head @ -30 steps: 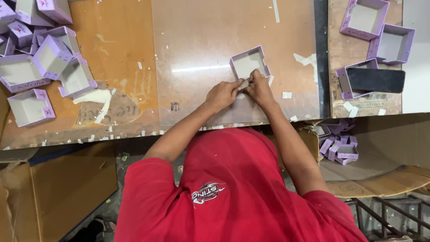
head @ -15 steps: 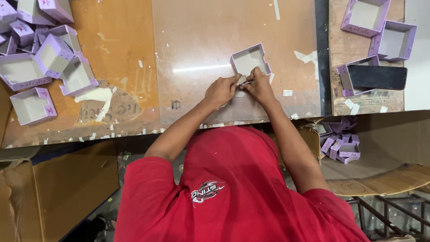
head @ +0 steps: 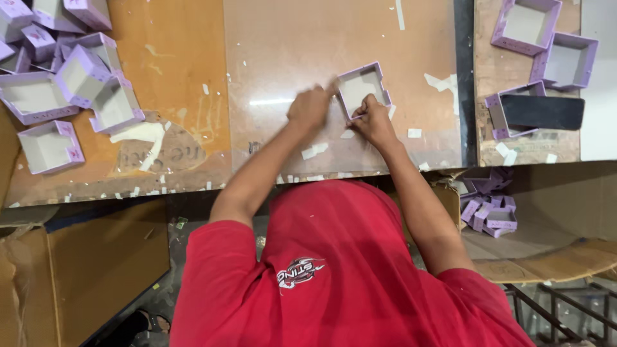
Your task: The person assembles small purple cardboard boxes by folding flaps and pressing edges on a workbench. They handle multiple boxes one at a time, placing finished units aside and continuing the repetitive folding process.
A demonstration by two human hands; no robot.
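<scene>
I saw the lilac box tray (head: 362,88) between both hands: left hand (head: 310,107) closed at its left corner, right hand (head: 371,119) pinching its near wall.

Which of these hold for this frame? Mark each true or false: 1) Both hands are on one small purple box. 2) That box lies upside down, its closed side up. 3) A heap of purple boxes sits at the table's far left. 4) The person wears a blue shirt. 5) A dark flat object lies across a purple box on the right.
1) True: the left hand and right hand both touch the small purple box.
2) False: it lies open side up, its pale inside showing.
3) True: the heap of purple boxes is there.
4) False: the shirt is red.
5) True: the dark flat object covers a purple box.
</scene>
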